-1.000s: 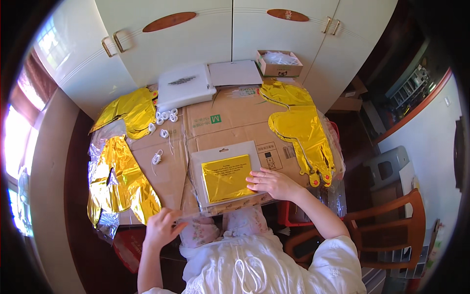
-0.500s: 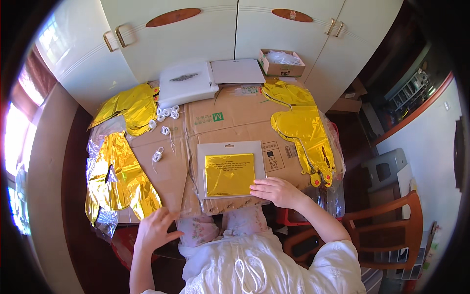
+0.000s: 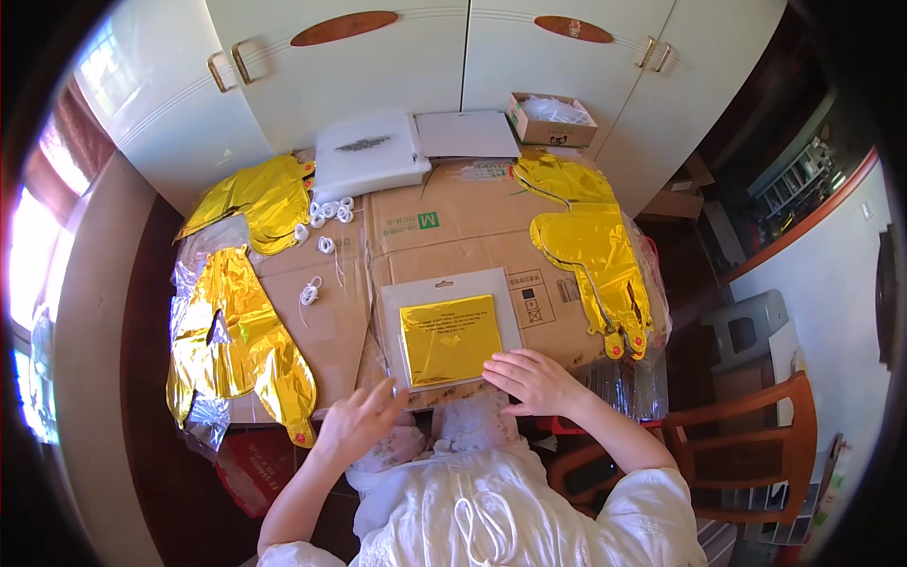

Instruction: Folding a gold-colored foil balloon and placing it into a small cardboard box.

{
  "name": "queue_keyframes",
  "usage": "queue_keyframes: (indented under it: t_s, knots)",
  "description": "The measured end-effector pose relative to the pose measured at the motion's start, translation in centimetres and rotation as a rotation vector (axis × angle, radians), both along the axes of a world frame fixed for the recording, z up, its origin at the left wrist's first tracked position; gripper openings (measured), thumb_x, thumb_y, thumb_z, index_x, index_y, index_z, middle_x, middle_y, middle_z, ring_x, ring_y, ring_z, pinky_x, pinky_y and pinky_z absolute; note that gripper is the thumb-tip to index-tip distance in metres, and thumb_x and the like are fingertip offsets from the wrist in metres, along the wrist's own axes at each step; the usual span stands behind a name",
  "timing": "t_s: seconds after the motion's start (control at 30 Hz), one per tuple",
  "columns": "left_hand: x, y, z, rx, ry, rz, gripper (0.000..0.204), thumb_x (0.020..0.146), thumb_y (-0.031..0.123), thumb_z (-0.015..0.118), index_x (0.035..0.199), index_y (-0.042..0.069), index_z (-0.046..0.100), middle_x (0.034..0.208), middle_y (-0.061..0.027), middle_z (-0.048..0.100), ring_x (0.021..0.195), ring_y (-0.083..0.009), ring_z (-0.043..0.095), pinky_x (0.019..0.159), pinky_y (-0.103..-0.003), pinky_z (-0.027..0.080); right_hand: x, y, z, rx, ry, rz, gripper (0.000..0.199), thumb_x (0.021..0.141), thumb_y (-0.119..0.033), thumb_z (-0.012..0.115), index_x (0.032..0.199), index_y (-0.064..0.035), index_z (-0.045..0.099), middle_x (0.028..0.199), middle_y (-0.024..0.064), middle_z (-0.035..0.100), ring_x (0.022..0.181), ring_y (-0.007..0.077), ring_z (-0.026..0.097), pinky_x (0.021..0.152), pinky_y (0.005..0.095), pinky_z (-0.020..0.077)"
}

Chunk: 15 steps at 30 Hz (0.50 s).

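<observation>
Directly ahead of my hands, on the near edge of the cardboard-covered desk (image 3: 444,246), lies a flat clear packet (image 3: 452,326) with a folded gold foil sheet (image 3: 450,338) inside it. Its sides run nearly square, with the slightly longer axis pointing away from me. My right hand (image 3: 535,380) rests flat on the packet's near right corner, fingers spread and touching the plastic, not gripping anything. My left hand (image 3: 357,420) is open too, fingers loose, poised at the near left corner; I can't tell whether it touches the packet or just hovers beside it. Both are close, the right nearer.

To my left sits a crumpled gold foil balloon (image 3: 231,340), with another gold balloon (image 3: 260,198) further back, and small white ribbon coils (image 3: 328,210) between them and the packet. To my right a long gold foil balloon (image 3: 590,248) stretches away toward the cupboard doors. At the far edge are a stack of white packets (image 3: 368,156), a flat grey card (image 3: 468,134), and an open cardboard box (image 3: 553,120) that holds what looks like clear plastic bags; its contents are too small to make out further.
</observation>
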State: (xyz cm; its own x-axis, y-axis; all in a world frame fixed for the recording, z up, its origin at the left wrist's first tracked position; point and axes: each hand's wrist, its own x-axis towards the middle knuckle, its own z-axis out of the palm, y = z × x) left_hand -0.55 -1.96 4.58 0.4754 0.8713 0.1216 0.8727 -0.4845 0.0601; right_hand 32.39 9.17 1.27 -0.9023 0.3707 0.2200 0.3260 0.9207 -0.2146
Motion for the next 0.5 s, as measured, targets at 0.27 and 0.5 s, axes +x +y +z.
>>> queue_keyframes:
  t_s: [0.27, 0.5]
  knots:
    - [1.0, 1.4, -4.0, 0.196, -0.225, -0.074, 0.017, 0.077, 0.017, 0.073, 0.091, 0.010, 0.066, 0.113, -0.0019, 0.069, 0.067, -0.0145, 0.061, 0.056, -0.028, 0.053, 0.3, 0.2, -1.9, 0.032, 0.165, -0.025, 0.045, 0.077, -0.018, 0.077, 0.118, -0.0057, 0.064, 0.127, 0.0089, 0.059, 0.120, 0.0238, 0.057, 0.103, 0.0405, 0.0469]
    - [1.2, 1.8, -4.1, 0.135, -0.476, 0.031, 0.013, 0.079, 0.016, 0.074, 0.078, 0.009, 0.064, 0.095, -0.0018, 0.074, 0.068, -0.0188, 0.066, 0.058, -0.031, 0.054, 0.3, -0.1, -2.1, -0.048, 0.325, -0.112, 0.032, 0.079, -0.017, 0.077, 0.106, -0.0039, 0.066, 0.111, 0.0089, 0.067, 0.111, 0.0249, 0.064, 0.100, 0.0385, 0.0504]
